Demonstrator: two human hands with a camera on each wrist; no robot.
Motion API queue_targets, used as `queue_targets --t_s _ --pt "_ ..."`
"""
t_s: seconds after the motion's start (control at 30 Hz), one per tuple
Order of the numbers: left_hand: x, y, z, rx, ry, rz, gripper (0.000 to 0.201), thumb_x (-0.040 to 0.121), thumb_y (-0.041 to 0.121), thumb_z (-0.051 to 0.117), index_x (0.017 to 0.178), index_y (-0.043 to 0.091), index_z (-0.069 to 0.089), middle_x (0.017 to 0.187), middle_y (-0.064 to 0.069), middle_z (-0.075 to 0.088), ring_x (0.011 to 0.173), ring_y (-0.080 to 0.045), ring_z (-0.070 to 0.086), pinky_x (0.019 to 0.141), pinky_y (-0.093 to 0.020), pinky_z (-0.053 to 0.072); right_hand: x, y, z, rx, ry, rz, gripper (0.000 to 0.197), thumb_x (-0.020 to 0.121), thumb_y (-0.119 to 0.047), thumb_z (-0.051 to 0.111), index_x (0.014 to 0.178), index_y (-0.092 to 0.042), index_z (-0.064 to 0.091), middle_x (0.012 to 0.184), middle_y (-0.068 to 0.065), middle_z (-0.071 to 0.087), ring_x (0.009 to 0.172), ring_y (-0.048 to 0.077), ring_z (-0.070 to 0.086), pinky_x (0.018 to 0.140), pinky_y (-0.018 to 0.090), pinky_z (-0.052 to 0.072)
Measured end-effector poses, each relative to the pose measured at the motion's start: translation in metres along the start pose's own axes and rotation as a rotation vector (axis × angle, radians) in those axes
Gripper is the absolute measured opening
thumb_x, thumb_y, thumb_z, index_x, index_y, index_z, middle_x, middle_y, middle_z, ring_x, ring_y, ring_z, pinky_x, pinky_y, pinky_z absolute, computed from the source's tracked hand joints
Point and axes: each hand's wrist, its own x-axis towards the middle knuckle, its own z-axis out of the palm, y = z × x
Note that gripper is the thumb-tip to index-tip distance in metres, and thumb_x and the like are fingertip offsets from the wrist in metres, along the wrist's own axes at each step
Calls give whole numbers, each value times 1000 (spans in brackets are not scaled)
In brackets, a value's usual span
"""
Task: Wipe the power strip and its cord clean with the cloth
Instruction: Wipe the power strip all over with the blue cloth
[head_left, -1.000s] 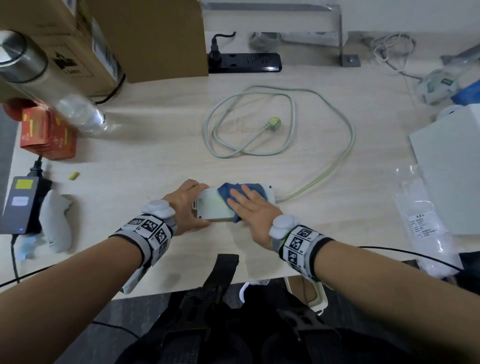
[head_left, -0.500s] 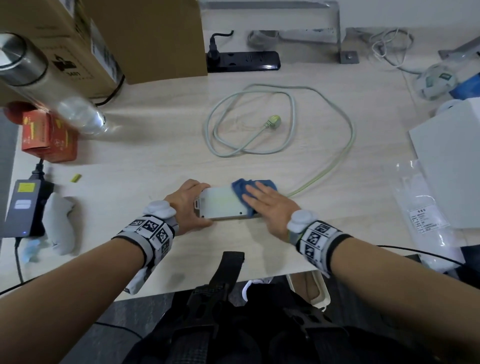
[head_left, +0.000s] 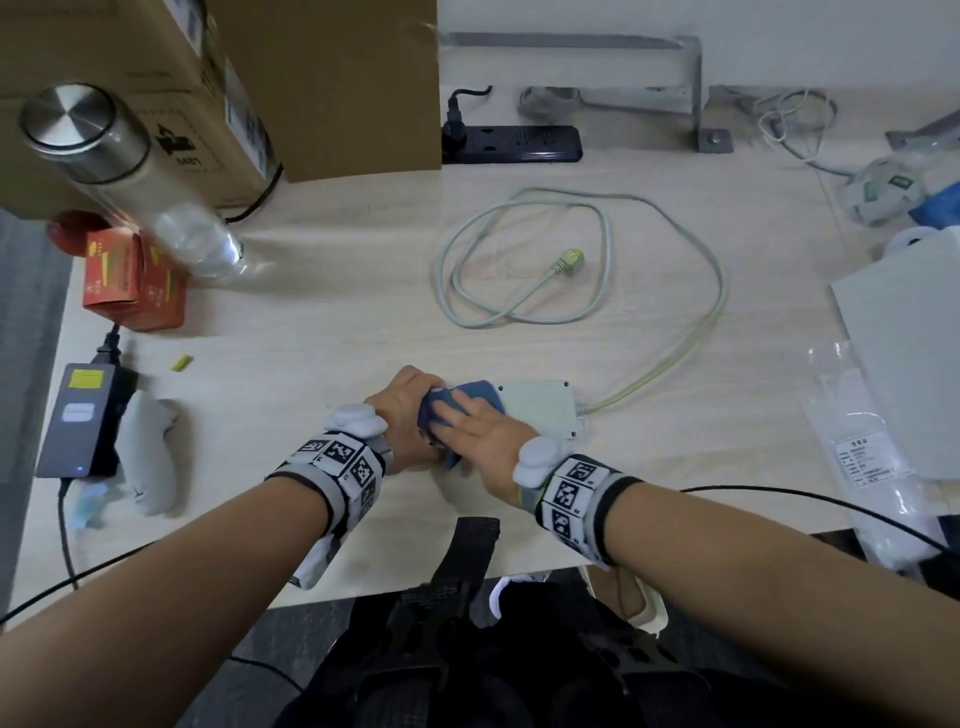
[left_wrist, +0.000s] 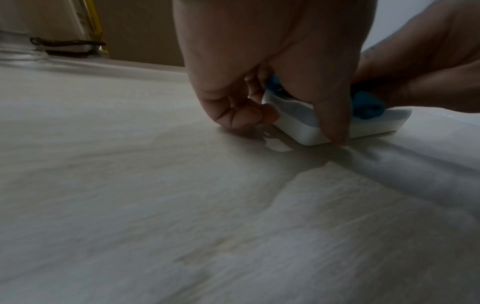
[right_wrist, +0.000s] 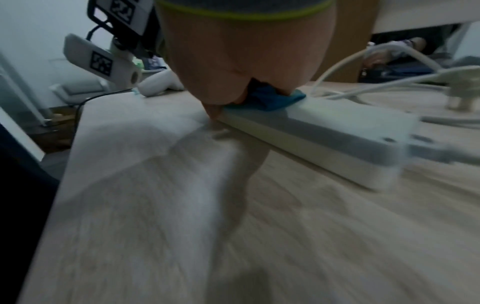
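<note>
A white power strip (head_left: 540, 410) lies flat near the table's front edge. My left hand (head_left: 410, 410) grips its left end; in the left wrist view the thumb and fingers (left_wrist: 259, 115) pinch the strip (left_wrist: 376, 125) from both sides. My right hand (head_left: 478, 431) presses a blue cloth (head_left: 478, 397) flat onto the strip's left half, right against the left hand. The right wrist view shows the cloth (right_wrist: 270, 100) under that hand on the strip (right_wrist: 324, 131). The pale cord (head_left: 675, 332) runs from the strip's right end into a loose coil ending at the plug (head_left: 569, 258).
A black power strip (head_left: 511, 143) and a cardboard box (head_left: 311, 78) stand at the back. A steel-capped bottle (head_left: 130, 182), red carton (head_left: 132, 283), power adapter (head_left: 78, 421) and white controller (head_left: 148, 457) fill the left. A white box (head_left: 909, 353) and plastic bag (head_left: 867, 452) lie right.
My right hand slid the cloth to the strip's right end, then back left against my left hand. The left hand kept its grip on the strip's end.
</note>
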Motion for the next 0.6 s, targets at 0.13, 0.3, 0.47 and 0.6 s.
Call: queue_targets --t_s 0.13,0.3,0.47,0.6 --pt "2 0 -3 -8 -49 -20 74 60 30 83 124 26 47 113 11 38 96 -16 57 83 -29 48 11 0 -2 -9 -51 -72 58 91 0 51 146 -2 31 157 16 17 145 36 6 117 42 7" --pt "-5 3 -4 10 -13 -18 77 58 38 85 123 28 45 114 12 40 93 -13 53 79 -30 47 -55 62 5 114 142 -33 74 72 20 58 140 -8 45 151 13 33 142 30 18 115 39 21" --pt "-5 8 -5 118 -38 4 78 60 47 82 124 28 43 117 11 42 94 -14 52 76 -29 45 -88 95 -6 34 344 56 58 42 18 84 97 2 72 105 23 69 92 41 68 90 29 41" --pt "-5 13 -6 324 -29 76 88 63 57 75 135 25 35 129 5 42 108 -19 44 87 -37 44 -78 75 -34 158 648 211 31 71 4 58 99 -3 73 95 15 72 84 32 69 77 24 48"
